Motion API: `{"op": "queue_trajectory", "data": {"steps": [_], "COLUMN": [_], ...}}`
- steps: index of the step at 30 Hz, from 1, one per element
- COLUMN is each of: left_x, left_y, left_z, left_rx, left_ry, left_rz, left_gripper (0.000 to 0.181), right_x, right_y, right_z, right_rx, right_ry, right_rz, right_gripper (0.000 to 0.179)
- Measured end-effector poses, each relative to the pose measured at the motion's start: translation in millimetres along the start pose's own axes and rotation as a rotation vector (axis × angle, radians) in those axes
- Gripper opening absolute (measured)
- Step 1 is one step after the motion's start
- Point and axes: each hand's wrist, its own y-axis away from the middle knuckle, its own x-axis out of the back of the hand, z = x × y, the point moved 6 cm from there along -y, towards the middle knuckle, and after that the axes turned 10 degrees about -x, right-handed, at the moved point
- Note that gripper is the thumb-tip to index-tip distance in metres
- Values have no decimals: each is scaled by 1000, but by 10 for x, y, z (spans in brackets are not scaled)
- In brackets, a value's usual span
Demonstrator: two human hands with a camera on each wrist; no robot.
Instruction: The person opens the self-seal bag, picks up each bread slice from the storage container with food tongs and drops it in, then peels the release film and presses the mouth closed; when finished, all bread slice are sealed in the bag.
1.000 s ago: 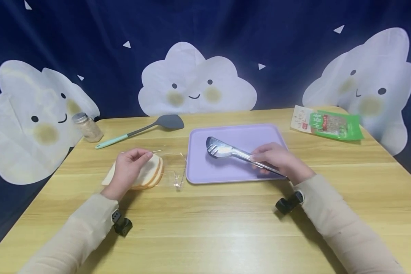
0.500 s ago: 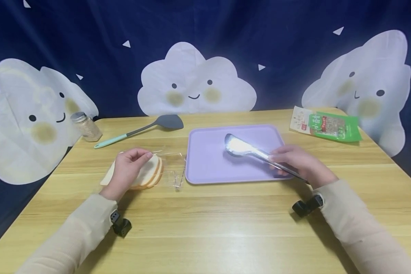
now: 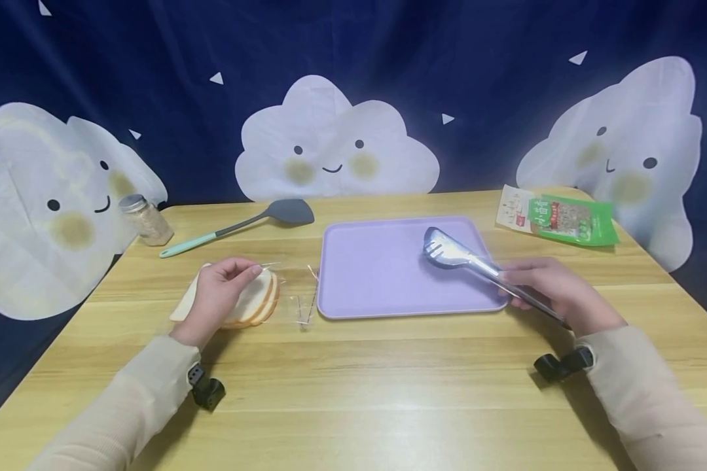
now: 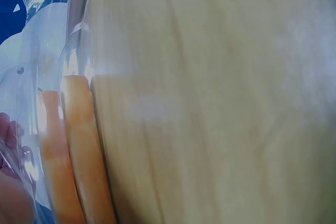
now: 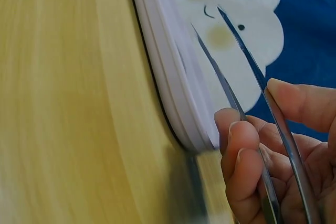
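My left hand (image 3: pixel 217 296) pinches the upper side of a clear plastic bag (image 3: pixel 297 291) between thumb and fingers. Inside the bag lie slices of white bread (image 3: pixel 258 304), partly hidden by that hand; the left wrist view shows two brown crusts (image 4: pixel 83 150) through the film. My right hand (image 3: pixel 560 293) grips a pair of metal tongs (image 3: pixel 477 265) along the arms. The slotted head of the tongs hangs over the right part of a lavender tray (image 3: pixel 368 281). In the right wrist view the tongs (image 5: pixel 278 129) have their two arms apart, with nothing between the tips.
At the back left stand a tilted jar (image 3: pixel 147 221) with a grey lid and a spatula (image 3: pixel 235 227) with a mint handle. A green and white seed packet (image 3: pixel 565 219) lies at the back right. A cloud-patterned curtain (image 3: pixel 477 39) hangs behind the wooden table (image 3: pixel 359 392).
My right hand has moved right with the tongs, from the middle of the tray to its right side. The left hand has stayed at the bread bag.
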Motion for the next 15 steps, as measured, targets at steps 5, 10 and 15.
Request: {"op": "queue_trajectory", "data": {"steps": [5,10,15], "left_x": [0,-3,0], "left_y": [9,20,24], "left_z": [7,-19,-14], "left_rx": [16,39,41], "left_ry": [-2,-4,-7], "left_rz": [-1,-16,-20], "left_gripper": [25,27,27], "right_x": [133,256,379], "right_y": [54,86,118], "right_z": [50,122,219], "right_rx": [-1,-17,-16], "right_ry": [-24,-64,-131], "right_rz": [-1,5,-6], "right_gripper": [21,26,29]}}
